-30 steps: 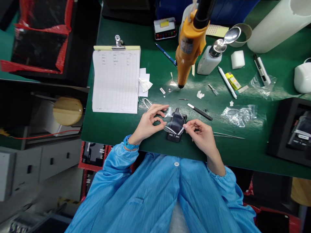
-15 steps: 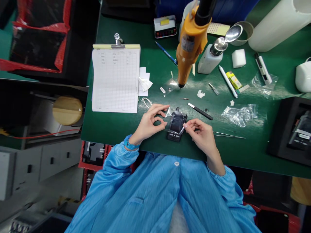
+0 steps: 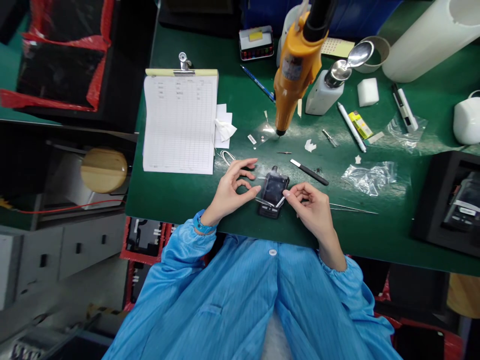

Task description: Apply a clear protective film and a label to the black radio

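A black handheld device (image 3: 275, 189) with a dark screen and a stubby antenna lies on the green table between my hands. Over its screen sits a sheet of clear film (image 3: 264, 194), its edges catching the light. My right hand (image 3: 309, 202) pinches the film's lower right corner between thumb and index finger. My left hand (image 3: 237, 189) is beside the film's left edge, thumb and fingers apart, with nothing visible in it. Metal tweezers (image 3: 354, 208) stick out to the right from beneath my right hand, which partly hides them.
Beyond the device lie a black-handled blade tool (image 3: 309, 172) and crumpled clear plastic (image 3: 369, 177). An orange electric screwdriver (image 3: 294, 75) hangs overhead. A clipboard (image 3: 180, 122) lies left, a dispenser bottle (image 3: 324, 92) behind, and a black box with another device (image 3: 450, 195) at right.
My left fingers have let go of the film's upper left corner, which was pulled up, and have spread apart. The film now lies lower over the screen. My right hand has barely moved.
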Action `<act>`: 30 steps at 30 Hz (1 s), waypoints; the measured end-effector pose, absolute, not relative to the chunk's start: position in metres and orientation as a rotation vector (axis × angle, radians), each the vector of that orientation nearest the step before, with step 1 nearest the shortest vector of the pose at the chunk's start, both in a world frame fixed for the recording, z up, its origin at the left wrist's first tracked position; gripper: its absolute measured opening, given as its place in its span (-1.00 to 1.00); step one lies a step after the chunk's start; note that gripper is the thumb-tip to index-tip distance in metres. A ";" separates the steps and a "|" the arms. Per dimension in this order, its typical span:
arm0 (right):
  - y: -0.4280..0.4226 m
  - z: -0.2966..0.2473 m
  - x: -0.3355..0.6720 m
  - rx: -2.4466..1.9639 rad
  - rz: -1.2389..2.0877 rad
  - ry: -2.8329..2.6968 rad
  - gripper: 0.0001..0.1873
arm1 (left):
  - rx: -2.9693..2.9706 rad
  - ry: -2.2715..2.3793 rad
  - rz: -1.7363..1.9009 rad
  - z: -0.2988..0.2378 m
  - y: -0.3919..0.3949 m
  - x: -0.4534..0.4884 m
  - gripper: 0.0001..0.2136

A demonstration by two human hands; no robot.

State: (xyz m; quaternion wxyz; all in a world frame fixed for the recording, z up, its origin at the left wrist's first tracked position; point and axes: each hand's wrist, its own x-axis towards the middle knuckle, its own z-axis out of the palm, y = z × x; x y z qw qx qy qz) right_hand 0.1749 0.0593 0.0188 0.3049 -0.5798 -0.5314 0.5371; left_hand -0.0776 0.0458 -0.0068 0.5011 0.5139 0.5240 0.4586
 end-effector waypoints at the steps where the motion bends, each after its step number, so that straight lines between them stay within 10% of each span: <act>1: 0.059 0.019 0.175 -1.536 1.424 -1.398 -0.36 | 1.256 1.297 1.139 -0.008 0.044 -0.076 -0.42; 16: 0.087 0.010 0.174 -1.293 0.438 -2.166 -0.49 | 1.666 1.881 1.219 0.001 -0.041 -0.008 -0.03; 30: 0.074 0.002 0.172 -1.339 0.384 -2.299 -0.33 | 1.738 1.850 1.223 -0.005 -0.038 0.003 -0.11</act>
